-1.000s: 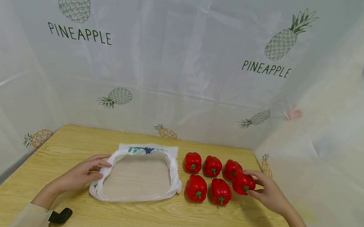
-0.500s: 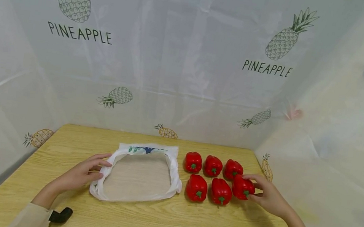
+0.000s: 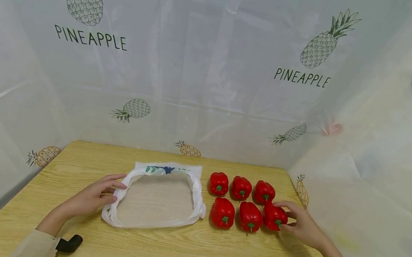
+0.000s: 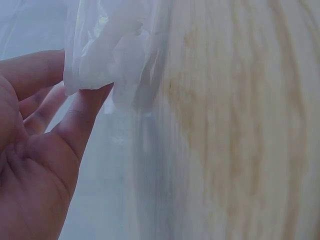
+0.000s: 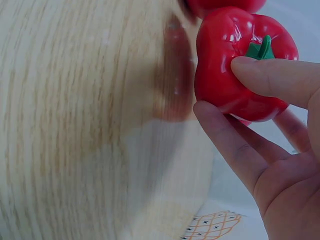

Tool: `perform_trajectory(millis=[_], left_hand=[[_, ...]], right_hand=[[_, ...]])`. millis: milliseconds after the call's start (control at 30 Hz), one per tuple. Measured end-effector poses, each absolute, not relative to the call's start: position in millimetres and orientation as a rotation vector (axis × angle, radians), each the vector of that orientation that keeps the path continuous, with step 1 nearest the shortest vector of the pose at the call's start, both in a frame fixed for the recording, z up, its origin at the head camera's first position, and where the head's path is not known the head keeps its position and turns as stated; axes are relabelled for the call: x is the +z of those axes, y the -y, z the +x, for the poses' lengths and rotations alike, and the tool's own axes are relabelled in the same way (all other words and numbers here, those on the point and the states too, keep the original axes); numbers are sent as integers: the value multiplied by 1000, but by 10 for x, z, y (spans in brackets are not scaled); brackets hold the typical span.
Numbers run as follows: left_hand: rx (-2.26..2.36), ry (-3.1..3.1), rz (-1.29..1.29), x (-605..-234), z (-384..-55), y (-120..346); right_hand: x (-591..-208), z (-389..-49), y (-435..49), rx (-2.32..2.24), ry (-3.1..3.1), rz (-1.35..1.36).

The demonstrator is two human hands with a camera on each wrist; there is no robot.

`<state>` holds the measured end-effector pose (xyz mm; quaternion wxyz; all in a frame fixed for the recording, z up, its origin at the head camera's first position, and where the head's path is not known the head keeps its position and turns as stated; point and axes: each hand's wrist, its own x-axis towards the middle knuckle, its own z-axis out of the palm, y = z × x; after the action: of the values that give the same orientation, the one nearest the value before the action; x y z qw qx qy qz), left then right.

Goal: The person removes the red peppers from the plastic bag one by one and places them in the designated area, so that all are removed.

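A white plastic bag, its mouth spread wide, lies on the wooden table in the head view. At its left rim, my left hand pinches the plastic between thumb and fingers. On the right, my right hand holds a red bell pepper with a green stem. Its thumb presses the pepper near the stem, and the fingers lie along the other side. This pepper is at the right end of the front row, beside another bell pepper. Whether it touches the table is hard to tell.
Three red bell peppers form a back row, with one just behind the held pepper. Another bell pepper stands in front, near the bag's right edge. A pineapple-printed sheet surrounds the back and sides of the wooden table.
My right hand has brought the held pepper down and toward the front, away from the back-row pepper it overlapped. The left hand and the bag stay where they were.
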<state>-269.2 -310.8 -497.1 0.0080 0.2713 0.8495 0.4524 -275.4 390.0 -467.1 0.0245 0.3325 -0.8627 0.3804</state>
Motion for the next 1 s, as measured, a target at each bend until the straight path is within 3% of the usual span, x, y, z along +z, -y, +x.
perform_trajectory(millis=[1000], left_hand=[[1436, -2640, 829, -4967, -2692, 3111]], right_hand=[[-4809, -2744, -3957, 1191, 2681, 996]])
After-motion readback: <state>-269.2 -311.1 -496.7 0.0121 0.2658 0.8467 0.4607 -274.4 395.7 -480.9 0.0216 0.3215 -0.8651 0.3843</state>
